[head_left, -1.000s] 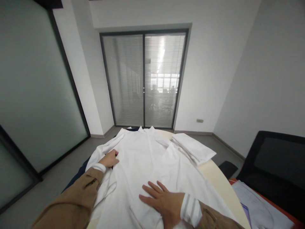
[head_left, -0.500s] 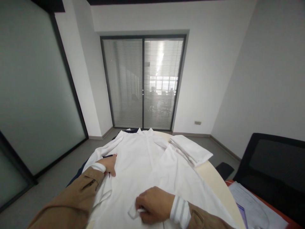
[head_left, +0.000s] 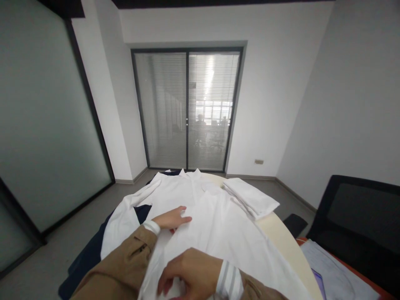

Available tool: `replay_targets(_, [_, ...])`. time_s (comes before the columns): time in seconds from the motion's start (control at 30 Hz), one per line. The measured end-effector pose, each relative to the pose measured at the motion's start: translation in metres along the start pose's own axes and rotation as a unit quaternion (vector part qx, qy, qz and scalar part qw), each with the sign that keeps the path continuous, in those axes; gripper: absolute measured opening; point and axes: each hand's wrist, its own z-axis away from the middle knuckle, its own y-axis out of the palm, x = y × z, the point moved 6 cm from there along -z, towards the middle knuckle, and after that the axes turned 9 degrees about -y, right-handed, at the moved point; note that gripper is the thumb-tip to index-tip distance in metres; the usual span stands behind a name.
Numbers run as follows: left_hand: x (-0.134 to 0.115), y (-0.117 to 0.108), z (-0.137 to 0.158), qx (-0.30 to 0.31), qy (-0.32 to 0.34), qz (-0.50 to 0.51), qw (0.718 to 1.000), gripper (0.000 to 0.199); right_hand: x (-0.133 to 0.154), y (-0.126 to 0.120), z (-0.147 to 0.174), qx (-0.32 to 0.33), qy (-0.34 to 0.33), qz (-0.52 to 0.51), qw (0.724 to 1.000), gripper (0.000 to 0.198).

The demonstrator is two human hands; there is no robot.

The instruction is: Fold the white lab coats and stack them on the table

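Observation:
A white long-sleeved shirt is spread over the table, its collar at the far end. Across the middle of the shirt lies my left hand, a finger and the thumb stretched apart on the cloth; its other fingers are mostly hidden beneath. My right hand is nearer to me, over the lower part of the shirt. Its fingers are bent, with a gap between them and the thumb, and I see no cloth pinched in them. The shirt's left side is folded inward under my left hand, and its sleeve lies out to the left.
A folded white garment rests at the right rim of the round pale table. Dark navy cloth hangs over the left side. At the right are a black chair and papers on an orange surface.
My left hand has moved right, from the shirt's left edge to its middle, and the left side has come inward, baring navy cloth. My right hand has shifted slightly left and nearer, its fingers loosened from the pinched cloth.

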Motion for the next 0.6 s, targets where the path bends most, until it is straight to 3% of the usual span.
replay_targets(0.1, [0.005, 0.016, -0.008, 0.000, 0.033, -0.044, 0.998, 0.079, -0.022, 0.010, 0.007, 0.016, 0.054, 0.012, 0.998, 0.030])
replay_targets(0.2, [0.011, 0.016, -0.013, -0.011, 0.049, -0.053, 0.997, 0.054, -0.042, -0.001, 0.016, -0.065, 0.125, 0.101, 0.985, 0.021])
replay_targets(0.3, [0.015, 0.004, -0.015, -0.031, 0.047, -0.059, 0.997, 0.034, -0.049, -0.010, 0.023, -0.130, 0.136, 0.163, 0.969, 0.037])
replay_targets(0.4, [0.020, -0.013, -0.012, -0.078, 0.030, -0.075, 0.994, 0.030, -0.054, -0.005, 0.027, -0.116, 0.135, 0.169, 0.969, 0.059])
replay_targets(0.6, [0.033, -0.018, -0.009, -0.073, -0.026, -0.115, 0.990, 0.028, -0.063, 0.009, 0.031, -0.087, 0.142, 0.114, 0.979, 0.074])
